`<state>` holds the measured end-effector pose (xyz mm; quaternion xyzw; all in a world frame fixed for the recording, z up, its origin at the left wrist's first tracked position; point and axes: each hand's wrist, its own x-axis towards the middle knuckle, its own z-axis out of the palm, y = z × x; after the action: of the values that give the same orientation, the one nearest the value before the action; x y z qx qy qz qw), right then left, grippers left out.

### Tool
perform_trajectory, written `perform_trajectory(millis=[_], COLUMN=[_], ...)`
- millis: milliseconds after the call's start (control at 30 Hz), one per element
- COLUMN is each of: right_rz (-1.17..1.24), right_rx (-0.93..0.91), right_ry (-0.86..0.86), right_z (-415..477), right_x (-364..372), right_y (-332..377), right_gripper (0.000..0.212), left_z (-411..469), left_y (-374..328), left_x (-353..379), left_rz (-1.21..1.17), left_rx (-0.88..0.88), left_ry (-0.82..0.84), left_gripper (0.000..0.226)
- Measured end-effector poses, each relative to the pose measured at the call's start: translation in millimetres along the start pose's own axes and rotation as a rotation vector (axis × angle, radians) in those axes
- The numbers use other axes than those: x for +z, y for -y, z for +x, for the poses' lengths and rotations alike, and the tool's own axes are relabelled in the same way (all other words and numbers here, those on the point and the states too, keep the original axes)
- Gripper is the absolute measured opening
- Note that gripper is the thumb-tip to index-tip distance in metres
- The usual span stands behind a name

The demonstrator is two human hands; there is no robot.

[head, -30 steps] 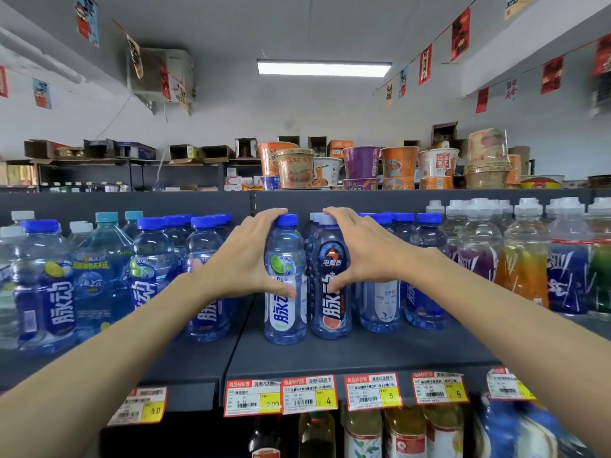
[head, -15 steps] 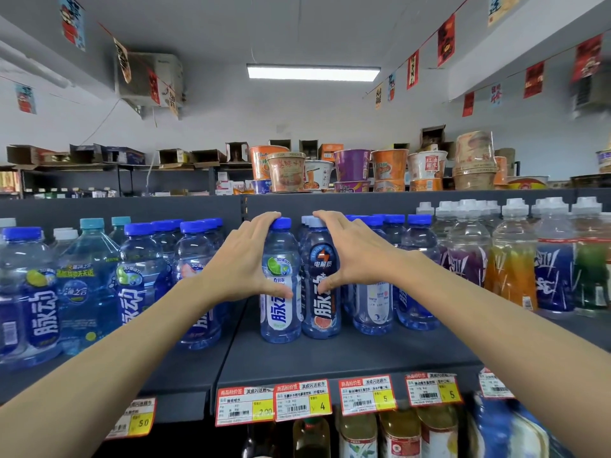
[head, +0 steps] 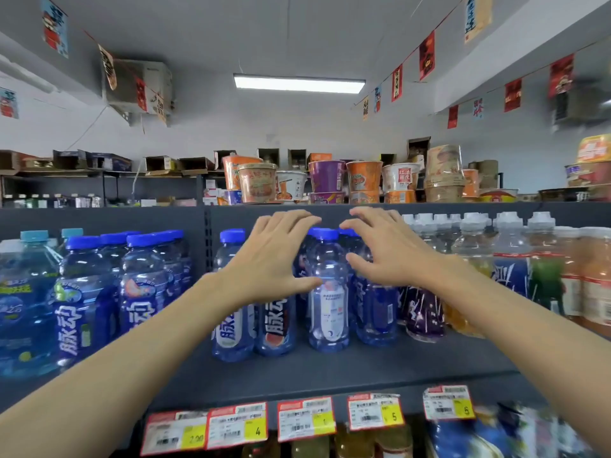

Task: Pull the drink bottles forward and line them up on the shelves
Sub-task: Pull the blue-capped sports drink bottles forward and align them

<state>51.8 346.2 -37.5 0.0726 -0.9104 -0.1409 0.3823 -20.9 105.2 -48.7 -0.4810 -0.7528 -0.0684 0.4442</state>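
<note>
A: So, how many drinks stand at the front of the shelf (head: 330, 375), by the hands?

B: Four blue-capped bottles (head: 329, 309), upright in one row, set back from the shelf's front edge. The first two from the left show their front labels. The third shows its back label. The fourth has its top hidden by a hand.

A: And the hands themselves?

B: Two, both raised level with the bottle necks. The left hand (head: 274, 259) is spread wide and covers the top of the second bottle, its thumb tip at the side of the third. I cannot tell whether the thumb presses. The right hand (head: 386, 252) is just as wide, fingers fanned over the caps behind, thumb pointing toward that same third bottle. Neither hand holds anything.

A: What is further right?

B: White-capped bottles (head: 509, 276) with purple, orange, blue and green fills. They are too blurred for a sure count.

A: The left bay?

B: Two front bottles (head: 82, 309) with blue caps, more caps behind them, and one big water jug (head: 26, 292) with a pale blue cap.

A: Anything else countable?

B: Five price tags (head: 305, 418) along the shelf edge, and one ceiling light (head: 299, 83). Noodle cups (head: 325, 176) crowd the top of the unit.
</note>
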Motion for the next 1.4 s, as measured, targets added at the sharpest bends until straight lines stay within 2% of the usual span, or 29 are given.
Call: perform_trajectory(millis=[100,200,333,433,533,633,700,767,867,967,1067,1167,1267,1400], right_rz=[-0.021,-0.002,0.112,0.162,0.164,0.162,0.153,0.135,0.116,0.138,0.193,0.18,0.191,0.346], right_rx=[0.056,0.02,0.011,-0.028,-0.13,-0.16,-0.149,-0.157,-0.218,-0.273,-0.254,-0.231,-0.207,-0.108], right_ry=[0.064,0.098,0.008,-0.082,-0.126,-0.134,-0.137,-0.159,-0.18,-0.127,-0.049,0.062,0.134,0.208], right_z=[-8,-14,-15,-11,-6,4,12,20,33,47,57,64,68,69], right_x=[4,11,18,24,31,39,43,46,46,43,38,37,40,40], right_y=[-25,-39,-43,-34,-14,6,19,32,52,67,72,75,83,90], right_gripper=[0.066,0.072,0.075,0.076,0.08,0.082,0.084,0.084,0.088,0.093,0.093,0.109,0.119,0.115], left_z=[22,34,35,29,18,0,-13,-22,-28,-28,-31,-36,-39,-36], left_y=[-11,-17,-20,-15,7,38,51,56,59,68,80,85,84,79], left_x=[18,30,37,33,18,3,3,7,13,9,5,4,6,3], left_rz=[0.033,0.048,0.041,-0.062,0.173,0.295,0.267,0.14,-0.048,-0.113,-0.15,-0.211,-0.158,-0.046], left_rx=[-0.018,-0.06,-0.085,-0.116,-0.104,-0.2,-0.293,-0.376,-0.374,-0.308,-0.273,-0.323,-0.3,-0.265], left_ry=[0.108,0.191,0.174,0.142,0.113,0.143,0.176,0.189,0.149,0.181,0.231,0.186,0.199,0.237], left_gripper=[0.108,0.116,0.115,0.11,0.114,0.117,0.116,0.115,0.112,0.11,0.113,0.116,0.119,0.118])
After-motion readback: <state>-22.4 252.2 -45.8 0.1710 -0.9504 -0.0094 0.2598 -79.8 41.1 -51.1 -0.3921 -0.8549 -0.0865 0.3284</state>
